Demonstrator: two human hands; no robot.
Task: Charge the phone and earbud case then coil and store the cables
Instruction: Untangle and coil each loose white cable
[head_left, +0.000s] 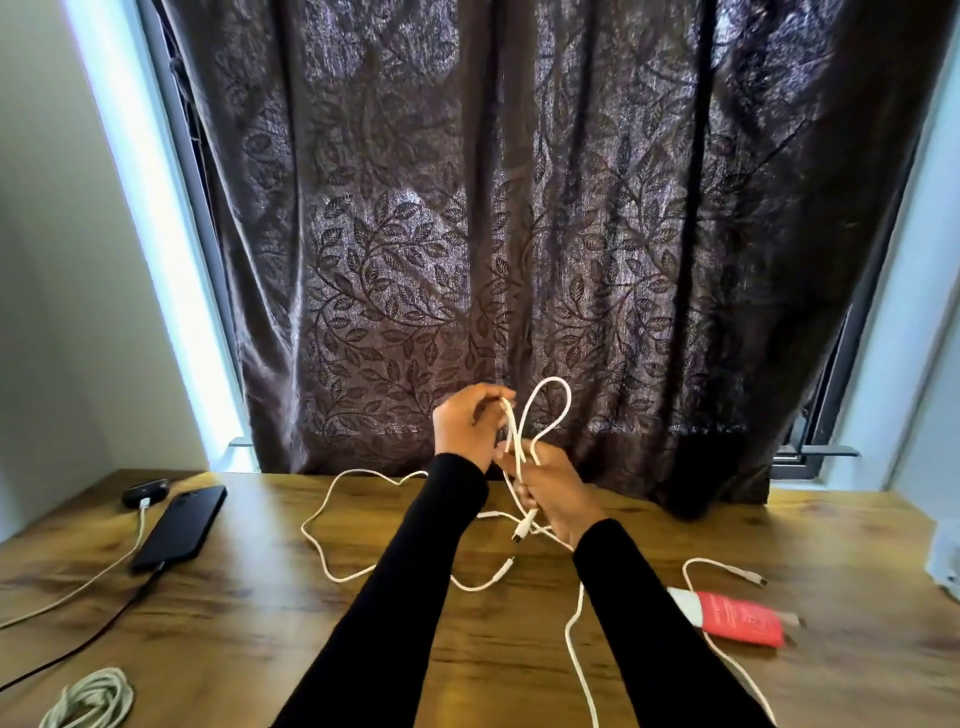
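I've got both hands raised above the desk (311, 613) in front of the curtain (519, 208). My left hand (470, 428) pinches the white cable (545, 410) near the top, fingers curled round the strands. My right hand (545, 491) sits just below and grips the same strands lower down. Between them the cable runs nearly upright, and a loop stands up past my right hand, its bend pointing at the curtain. One plug end (522, 532) hangs down under my right hand, pointing at the desk. The rest of the cable trails across the wood in loose curves. Far left, the black phone (179, 527) lies flat, long axis running away from me and slightly rightward, a cord in its near end. The dark earbud case (145, 491) sits just beyond it with a white plug in it. A coiled cord (88, 701) rests at the near left corner. A red packet (737, 618) lies to the right.
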